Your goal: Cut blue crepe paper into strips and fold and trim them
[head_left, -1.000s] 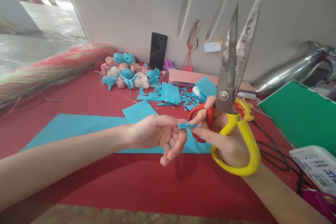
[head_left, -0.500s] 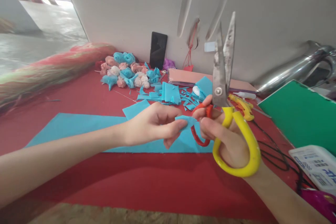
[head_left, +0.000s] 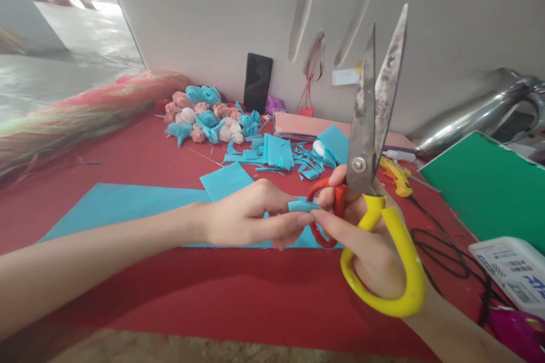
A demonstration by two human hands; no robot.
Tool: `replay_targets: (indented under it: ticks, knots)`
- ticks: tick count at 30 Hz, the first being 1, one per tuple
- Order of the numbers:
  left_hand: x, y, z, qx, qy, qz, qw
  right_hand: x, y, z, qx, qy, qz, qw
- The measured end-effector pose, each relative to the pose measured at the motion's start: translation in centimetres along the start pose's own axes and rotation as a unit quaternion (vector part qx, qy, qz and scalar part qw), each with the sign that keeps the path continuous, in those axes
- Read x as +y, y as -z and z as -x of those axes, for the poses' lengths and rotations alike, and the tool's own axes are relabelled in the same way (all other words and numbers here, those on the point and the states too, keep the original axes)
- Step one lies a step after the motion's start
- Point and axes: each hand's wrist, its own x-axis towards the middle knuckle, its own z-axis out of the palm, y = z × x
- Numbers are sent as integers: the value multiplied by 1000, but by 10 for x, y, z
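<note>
Between the fingers and thumb of my left hand (head_left: 251, 215) is a small folded piece of blue paper (head_left: 303, 206). The fingertips of my right hand (head_left: 374, 244) meet the same piece from the other side. Scissors (head_left: 361, 167) with one yellow and one red handle hang around my right hand, their worn blades pointing up and parted. Under both hands lies a long blue sheet (head_left: 140, 207), with a smaller blue square (head_left: 225, 180) partly on top of it.
Behind are blue paper scraps (head_left: 279, 150), a pile of blue, pink and white paper flowers (head_left: 206, 116) and a leaning phone (head_left: 258, 82). To the right sit a yellow glue gun (head_left: 398, 176), its black cord and a green board (head_left: 489, 187). A fringed bundle (head_left: 85, 108) runs along the left.
The blue piece now looks narrower and folded over, held by both hands' fingertips. My right hand and the scissors have shifted slightly, with the blades tilting further right.
</note>
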Motion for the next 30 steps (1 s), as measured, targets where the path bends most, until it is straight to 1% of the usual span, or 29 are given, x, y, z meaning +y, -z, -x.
replay_targets:
  ticks: [2,3,6,9,12,15,20,22,26,30]
  knots:
    - [1,0,1,7,-1,-6,1000,1,0,-2,3,-4,6,1000]
    - [2,0,1,19,-1,-5,1000,2,0,-4,-2,-7,6,1000]
    - [5,2,3,93,6,35,995,3,-2,-7,-45,-23,-15,999]
    - [9,4,5,171,3,111,979,4,-4,-6,-86,-50,-7,995]
    - [11,6,5,219,-12,144,965,8,-6,2,-129,-97,15,987]
    - [12,6,4,256,-15,141,956,14,-6,11,-159,-114,34,980]
    - [7,4,1,278,2,145,950,15,-9,17,-126,-140,83,979]
    - [6,3,1,281,9,150,948,13,-11,17,-116,-133,100,979]
    - [7,2,1,282,23,156,946,17,-11,18,-125,-109,116,979]
    - [6,2,1,275,15,157,949,24,-7,22,-125,-107,127,978]
